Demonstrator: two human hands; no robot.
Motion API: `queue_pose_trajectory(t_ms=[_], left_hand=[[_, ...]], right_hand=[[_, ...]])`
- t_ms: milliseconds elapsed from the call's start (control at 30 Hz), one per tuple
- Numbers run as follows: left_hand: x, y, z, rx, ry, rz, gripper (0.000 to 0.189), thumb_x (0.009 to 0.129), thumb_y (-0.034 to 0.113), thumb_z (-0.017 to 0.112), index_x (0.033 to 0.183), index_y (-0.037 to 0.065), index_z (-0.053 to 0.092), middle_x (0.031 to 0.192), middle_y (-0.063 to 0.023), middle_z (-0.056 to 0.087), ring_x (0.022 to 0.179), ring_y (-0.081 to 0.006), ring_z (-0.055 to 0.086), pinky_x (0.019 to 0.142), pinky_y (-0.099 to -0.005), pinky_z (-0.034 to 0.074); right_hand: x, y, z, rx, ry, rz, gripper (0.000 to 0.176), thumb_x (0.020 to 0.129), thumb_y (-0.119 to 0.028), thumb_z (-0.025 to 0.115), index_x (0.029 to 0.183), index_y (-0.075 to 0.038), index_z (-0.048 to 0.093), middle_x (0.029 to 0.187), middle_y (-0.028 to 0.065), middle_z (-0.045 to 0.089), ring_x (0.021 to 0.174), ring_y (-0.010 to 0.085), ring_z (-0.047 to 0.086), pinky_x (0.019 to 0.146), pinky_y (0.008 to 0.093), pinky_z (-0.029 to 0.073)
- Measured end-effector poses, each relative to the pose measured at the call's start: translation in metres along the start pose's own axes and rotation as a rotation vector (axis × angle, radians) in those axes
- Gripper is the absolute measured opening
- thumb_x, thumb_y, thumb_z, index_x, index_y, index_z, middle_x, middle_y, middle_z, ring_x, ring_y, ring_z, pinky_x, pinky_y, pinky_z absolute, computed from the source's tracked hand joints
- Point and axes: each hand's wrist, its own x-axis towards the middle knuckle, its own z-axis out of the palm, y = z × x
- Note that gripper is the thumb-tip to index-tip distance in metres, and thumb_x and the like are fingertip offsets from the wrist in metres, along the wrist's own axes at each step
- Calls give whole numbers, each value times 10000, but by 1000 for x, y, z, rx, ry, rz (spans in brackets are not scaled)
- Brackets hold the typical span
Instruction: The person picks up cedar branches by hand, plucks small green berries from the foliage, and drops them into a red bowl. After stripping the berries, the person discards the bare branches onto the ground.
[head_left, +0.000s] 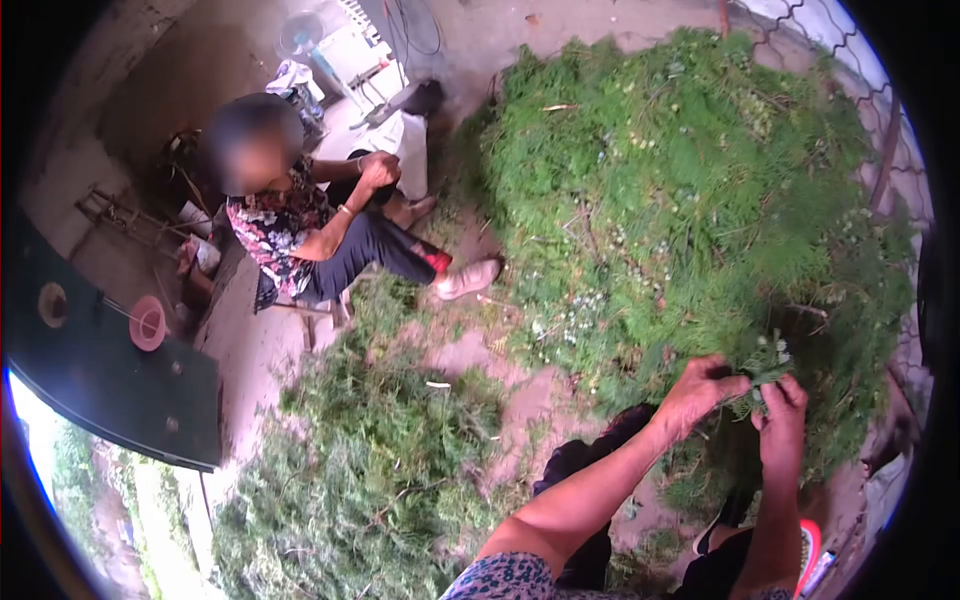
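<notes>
At the lower right, my left hand (697, 392) and my right hand (783, 408) are close together above the edge of a big heap of green feathery branches (640, 200). Between them is a small green sprig (768, 362) with pale berry-like tips. My left thumb and fingers pinch its left side, and my right fingers close on its lower right part. The heap spreads behind and around both hands.
A person (340, 225) in a floral top sits at the left, hands together. A second pile of cut greenery (370, 480) lies at lower left. A dark green door (120, 370) stands at far left, wire mesh (800, 25) at upper right.
</notes>
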Motion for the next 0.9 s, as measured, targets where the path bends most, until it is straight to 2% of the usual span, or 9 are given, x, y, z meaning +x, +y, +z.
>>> queue_pose_trajectory(t_ms=[100, 133, 267, 300, 367, 600, 667, 767, 900], left_hand=[[3, -8, 0, 128, 22, 204, 288, 766, 69, 633, 1036, -10, 573, 963, -55, 612, 861, -129, 539, 769, -273, 435], [6, -13, 3, -36, 18, 202, 234, 757, -27, 578, 990, -22, 583, 912, -44, 625, 814, -106, 544, 740, -262, 448], [9, -18, 1, 106, 4, 333, 206, 773, 67, 628, 955, -22, 591, 851, -33, 621, 761, -96, 538, 686, -257, 451], [11, -19, -3, 106, 6, 335, 206, 773, 67, 628, 955, -22, 591, 851, -33, 621, 761, -96, 538, 686, -257, 451], [16, -26, -11, 163, -6, 41, 234, 759, 126, 659, 927, -24, 596, 798, -32, 618, 734, -94, 535, 665, -258, 447], [9, -11, -7, 90, -121, 83, 191, 742, 72, 625, 903, -27, 602, 771, -33, 616, 698, -94, 531, 647, -258, 445], [6, -6, 1, 85, -22, 297, 204, 738, 40, 596, 930, -31, 599, 806, -42, 623, 711, -96, 537, 659, -258, 446], [7, -5, -2, 50, -5, 19, 268, 746, 31, 619, 1007, -17, 581, 932, -73, 629, 827, -125, 558, 764, -279, 444], [6, -4, 2, -76, 94, 88, 244, 750, 53, 629, 982, -14, 594, 893, -70, 633, 779, -130, 554, 730, -270, 445]], right_hand=[[1, -3, 3, -29, 73, 10, 78, 791, -111, 630, 838, -138, 574, 732, -90, 520, 599, -1, 431, 430, 172, 309], [0, -2, 2, -61, 77, 3, 80, 789, -117, 634, 835, -140, 572, 731, -91, 519, 599, -3, 428, 433, 171, 308], [7, 0, -3, -124, 80, -56, 75, 785, -138, 635, 830, -142, 575, 716, -98, 520, 576, -14, 414, 420, 163, 288], [8, -1, -4, -157, 22, -71, 69, 787, -145, 632, 830, -144, 578, 707, -102, 519, 568, -17, 410, 416, 160, 280], [9, -4, -7, -217, 61, -81, 89, 790, -159, 623, 869, -150, 585, 729, -108, 529, 588, -20, 420, 422, 161, 269], [8, -9, -5, -238, 149, -104, 55, 798, -168, 620, 840, -152, 588, 694, -120, 510, 561, -29, 391, 417, 158, 267], [9, -5, -3, -231, 155, -93, 52, 802, -167, 617, 843, -153, 587, 699, -120, 512, 562, -28, 390, 421, 159, 270], [10, 0, 2, -147, 215, -162, 52, 811, -167, 613, 850, -144, 587, 703, -112, 515, 562, -25, 389, 429, 162, 275], [9, -2, 5, -82, 158, -109, 101, 829, -166, 600, 906, -101, 594, 704, -88, 505, 554, -7, 400, 427, 162, 274]])
